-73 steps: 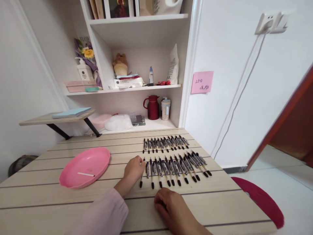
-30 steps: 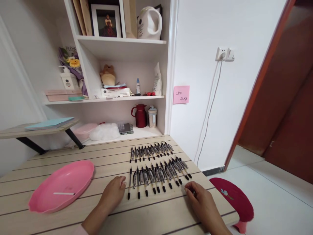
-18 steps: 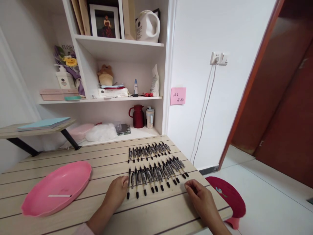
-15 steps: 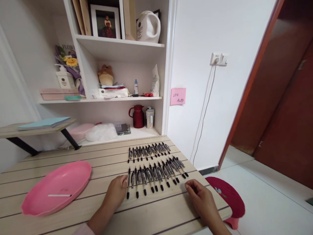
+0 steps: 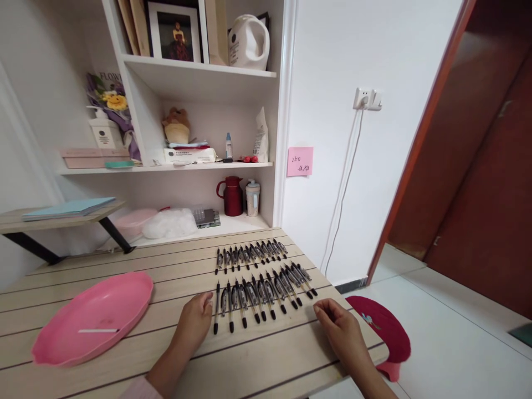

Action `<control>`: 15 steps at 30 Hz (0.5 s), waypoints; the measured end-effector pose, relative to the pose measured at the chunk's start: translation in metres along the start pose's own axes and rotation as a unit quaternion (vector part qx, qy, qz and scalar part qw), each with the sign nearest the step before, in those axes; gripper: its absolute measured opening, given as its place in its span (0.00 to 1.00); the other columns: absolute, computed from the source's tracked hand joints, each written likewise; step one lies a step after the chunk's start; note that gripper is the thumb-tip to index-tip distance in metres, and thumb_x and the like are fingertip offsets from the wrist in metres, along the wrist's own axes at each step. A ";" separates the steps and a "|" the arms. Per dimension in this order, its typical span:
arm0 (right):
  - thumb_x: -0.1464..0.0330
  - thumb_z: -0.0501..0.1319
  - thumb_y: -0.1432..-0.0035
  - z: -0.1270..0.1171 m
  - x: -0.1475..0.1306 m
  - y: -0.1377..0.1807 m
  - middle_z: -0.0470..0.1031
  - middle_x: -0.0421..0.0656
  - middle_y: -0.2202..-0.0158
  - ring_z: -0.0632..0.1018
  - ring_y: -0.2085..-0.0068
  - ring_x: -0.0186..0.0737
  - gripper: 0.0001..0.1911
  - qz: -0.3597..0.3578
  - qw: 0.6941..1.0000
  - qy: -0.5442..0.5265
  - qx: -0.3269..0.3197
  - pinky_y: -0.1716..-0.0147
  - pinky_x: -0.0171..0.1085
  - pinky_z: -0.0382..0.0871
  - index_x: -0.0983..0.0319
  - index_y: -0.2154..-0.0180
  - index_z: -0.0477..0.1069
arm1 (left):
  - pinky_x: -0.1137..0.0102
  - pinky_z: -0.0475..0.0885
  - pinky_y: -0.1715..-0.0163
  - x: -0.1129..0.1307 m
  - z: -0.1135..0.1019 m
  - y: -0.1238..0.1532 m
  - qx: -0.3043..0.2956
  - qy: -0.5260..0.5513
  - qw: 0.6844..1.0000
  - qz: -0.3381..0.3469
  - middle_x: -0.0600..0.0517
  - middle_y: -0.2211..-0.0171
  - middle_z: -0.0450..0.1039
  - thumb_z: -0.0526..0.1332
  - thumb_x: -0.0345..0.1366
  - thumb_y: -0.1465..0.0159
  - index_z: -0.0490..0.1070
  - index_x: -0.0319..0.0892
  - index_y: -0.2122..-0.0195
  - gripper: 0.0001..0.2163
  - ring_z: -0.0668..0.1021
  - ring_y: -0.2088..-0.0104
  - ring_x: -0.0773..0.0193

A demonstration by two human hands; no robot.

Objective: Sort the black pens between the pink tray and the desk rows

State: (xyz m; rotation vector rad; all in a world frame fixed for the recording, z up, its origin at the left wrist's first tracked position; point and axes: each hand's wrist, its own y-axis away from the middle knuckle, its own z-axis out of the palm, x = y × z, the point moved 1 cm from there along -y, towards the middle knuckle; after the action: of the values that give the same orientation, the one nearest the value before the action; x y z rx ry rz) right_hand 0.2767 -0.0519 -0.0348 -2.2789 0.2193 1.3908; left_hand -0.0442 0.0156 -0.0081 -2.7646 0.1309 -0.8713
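Note:
Two rows of pens lie on the striped wooden table: a near row (image 5: 256, 300) and a smaller-looking far row (image 5: 248, 255). Slim pens with dark ends lie among shorter dark pieces with clips. My left hand (image 5: 196, 317) rests on the table just left of the near row, fingers curled in, beside the leftmost pen. To the right of that row, my right hand (image 5: 341, 328) lies with its fingers loosely curled towards the thumb, apart from the pens. Nothing shows in either hand, though the left palm is hidden.
On the left of the table (image 5: 249, 360) sits a pink tray (image 5: 93, 305) holding a thin white stick (image 5: 98, 331). White shelves (image 5: 199, 69) stand behind, with a red jug (image 5: 233, 198) and a cup (image 5: 252, 198). A red stool (image 5: 384, 327) is beyond the table's right edge.
The whole view has shifted slightly. Both hands keep nearly the same curled pose beside the near row, and the pens look unmoved.

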 end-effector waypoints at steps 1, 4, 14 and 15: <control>0.61 0.55 0.53 0.000 0.001 0.000 0.71 0.39 0.78 0.71 0.73 0.39 0.11 -0.001 1.000 -0.001 0.001 0.72 0.33 0.62 0.61 0.75 0.69 | 0.67 0.66 0.55 0.000 0.000 0.000 0.001 0.002 1.000 -0.002 0.45 0.59 0.75 0.51 0.29 0.44 0.72 0.37 0.59 0.15 0.75 0.57 0.60; 0.61 0.55 0.53 0.000 0.002 -0.001 0.70 0.39 0.78 0.70 0.73 0.38 0.11 -0.002 1.000 -0.001 0.001 0.73 0.33 0.62 0.61 0.75 0.69 | 0.67 0.67 0.56 0.000 0.000 0.000 0.000 0.008 1.000 -0.010 0.46 0.59 0.75 0.51 0.29 0.44 0.73 0.37 0.59 0.14 0.75 0.58 0.60; 0.60 0.54 0.52 -0.001 -0.002 0.000 0.70 0.40 0.78 0.70 0.73 0.39 0.12 0.006 1.000 0.002 -0.009 0.72 0.34 0.62 0.61 0.75 0.69 | 0.69 0.66 0.55 -0.003 0.001 -0.004 -0.010 0.023 0.999 -0.032 0.45 0.59 0.75 0.52 0.30 0.44 0.72 0.36 0.59 0.15 0.75 0.57 0.60; 0.60 0.54 0.52 -0.001 -0.002 0.000 0.70 0.40 0.78 0.70 0.73 0.39 0.12 0.006 1.000 0.002 -0.009 0.72 0.34 0.62 0.61 0.75 0.69 | 0.69 0.66 0.55 -0.003 0.001 -0.004 -0.014 0.023 0.999 -0.035 0.45 0.59 0.75 0.52 0.30 0.44 0.72 0.36 0.59 0.15 0.75 0.57 0.60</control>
State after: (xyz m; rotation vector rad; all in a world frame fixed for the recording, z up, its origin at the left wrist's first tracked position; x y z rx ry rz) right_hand 0.2763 -0.0526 -0.0332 -2.2990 0.2227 1.4010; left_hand -0.0464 0.0204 -0.0093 -2.7910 0.0540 -0.9595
